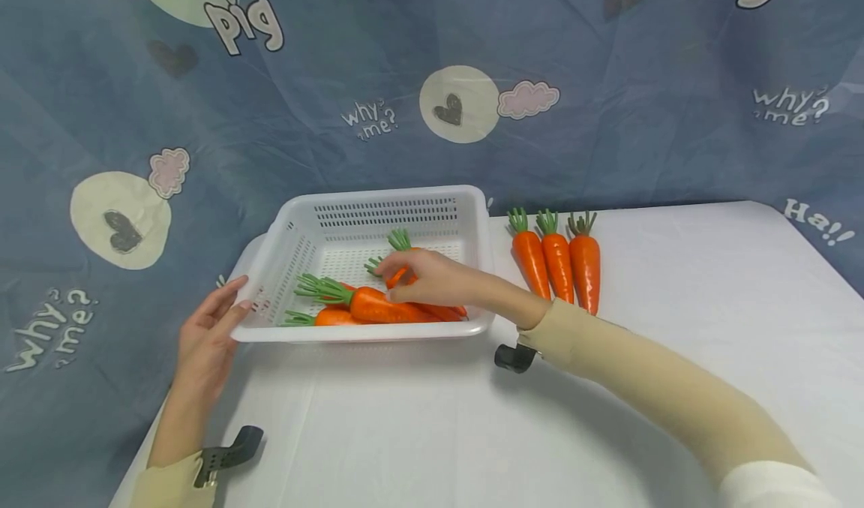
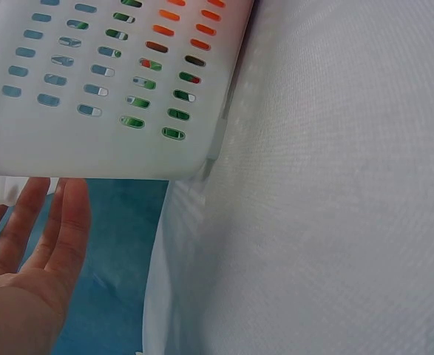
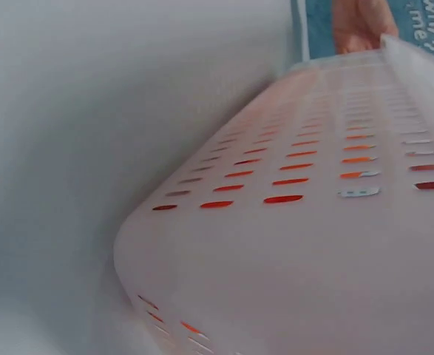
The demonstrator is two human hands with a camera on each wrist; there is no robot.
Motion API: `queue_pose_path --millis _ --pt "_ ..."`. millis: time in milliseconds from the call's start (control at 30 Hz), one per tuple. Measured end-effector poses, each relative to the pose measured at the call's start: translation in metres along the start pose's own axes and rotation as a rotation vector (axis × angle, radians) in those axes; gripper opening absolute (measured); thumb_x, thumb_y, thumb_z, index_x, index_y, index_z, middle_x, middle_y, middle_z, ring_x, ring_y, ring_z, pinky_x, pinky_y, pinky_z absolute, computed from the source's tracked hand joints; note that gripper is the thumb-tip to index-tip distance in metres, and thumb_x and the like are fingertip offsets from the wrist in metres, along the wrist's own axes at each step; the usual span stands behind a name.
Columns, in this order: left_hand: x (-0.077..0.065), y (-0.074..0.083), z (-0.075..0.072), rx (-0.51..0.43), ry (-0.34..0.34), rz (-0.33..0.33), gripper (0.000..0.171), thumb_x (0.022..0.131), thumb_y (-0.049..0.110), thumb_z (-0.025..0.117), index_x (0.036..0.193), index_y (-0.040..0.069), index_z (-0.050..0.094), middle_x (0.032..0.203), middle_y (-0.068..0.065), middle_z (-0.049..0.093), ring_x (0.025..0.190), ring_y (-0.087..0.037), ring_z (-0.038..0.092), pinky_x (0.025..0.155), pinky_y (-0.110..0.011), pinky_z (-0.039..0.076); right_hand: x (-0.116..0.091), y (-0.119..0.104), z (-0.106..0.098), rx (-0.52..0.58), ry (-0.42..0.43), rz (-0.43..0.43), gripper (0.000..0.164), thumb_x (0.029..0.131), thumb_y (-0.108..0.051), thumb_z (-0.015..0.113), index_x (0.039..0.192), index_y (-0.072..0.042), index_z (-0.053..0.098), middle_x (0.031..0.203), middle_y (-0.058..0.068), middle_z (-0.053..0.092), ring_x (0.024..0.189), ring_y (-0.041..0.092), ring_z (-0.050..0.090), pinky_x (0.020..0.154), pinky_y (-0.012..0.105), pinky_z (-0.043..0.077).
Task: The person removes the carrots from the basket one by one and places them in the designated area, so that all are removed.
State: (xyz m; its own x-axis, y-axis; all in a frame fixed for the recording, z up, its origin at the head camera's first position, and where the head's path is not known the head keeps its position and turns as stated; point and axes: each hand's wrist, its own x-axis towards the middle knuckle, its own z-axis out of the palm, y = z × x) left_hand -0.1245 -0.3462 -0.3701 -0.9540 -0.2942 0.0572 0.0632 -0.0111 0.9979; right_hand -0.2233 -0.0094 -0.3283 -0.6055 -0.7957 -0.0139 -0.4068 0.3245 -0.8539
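Note:
A white plastic basket (image 1: 364, 333) with slotted walls sits on the table, holding several orange carrots with green tops. My left hand (image 1: 209, 335) holds the basket's left rim, thumb at the upper edge; the left wrist view shows its fingers (image 2: 72, 222) stretched out beneath the rim. Over the right wall reaches my right hand (image 1: 432, 277), its thumb and fingers around a carrot (image 1: 401, 275) inside the basket and hiding much of it. In front of that hand lies another carrot (image 1: 381, 307), its leaves pointing left. The right wrist view shows mostly the basket's outer wall (image 3: 298, 259).
Three carrots (image 1: 556, 264) lie side by side on the white tablecloth (image 1: 688, 290), right of the basket; my right forearm crosses in front of their tips. A blue printed curtain (image 1: 324, 80) hangs behind the table and down its left side.

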Motion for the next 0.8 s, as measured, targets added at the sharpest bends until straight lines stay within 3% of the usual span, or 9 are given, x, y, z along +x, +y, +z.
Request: queue_pose_path --millis 300,533,800 --pt "0.0 0.001 0.001 0.001 0.006 -0.014 0.05 0.094 0.01 0.068 0.142 0.009 0.053 0.137 -0.003 0.051 0.118 -0.016 0.05 0.078 -0.019 0.053 0.013 0.006 0.002 0.036 -0.086 0.029 0.05 0.094 -0.015 0.066 0.14 -0.004 0.05 0.134 0.011 0.056 0.116 0.022 0.059 0.095 0.026 0.046" --pt "0.0 0.001 0.0 -0.02 -0.002 -0.003 0.05 0.094 0.009 0.068 0.141 0.009 0.053 0.136 -0.002 0.052 0.117 -0.016 0.051 0.079 -0.019 0.053 0.018 0.006 0.006 -0.07 -0.158 0.048 0.049 0.093 -0.017 0.068 0.139 -0.009 0.051 0.135 0.005 0.056 0.123 0.019 0.053 0.101 0.026 0.042" --pt "0.0 0.001 0.001 -0.007 0.005 -0.011 0.051 0.094 0.011 0.068 0.142 0.01 0.052 0.139 -0.003 0.05 0.119 -0.018 0.049 0.079 -0.019 0.052 0.019 0.007 0.007 -0.14 -0.212 0.052 0.05 0.093 -0.019 0.07 0.139 -0.013 0.053 0.129 0.003 0.06 0.117 0.014 0.055 0.099 0.026 0.042"
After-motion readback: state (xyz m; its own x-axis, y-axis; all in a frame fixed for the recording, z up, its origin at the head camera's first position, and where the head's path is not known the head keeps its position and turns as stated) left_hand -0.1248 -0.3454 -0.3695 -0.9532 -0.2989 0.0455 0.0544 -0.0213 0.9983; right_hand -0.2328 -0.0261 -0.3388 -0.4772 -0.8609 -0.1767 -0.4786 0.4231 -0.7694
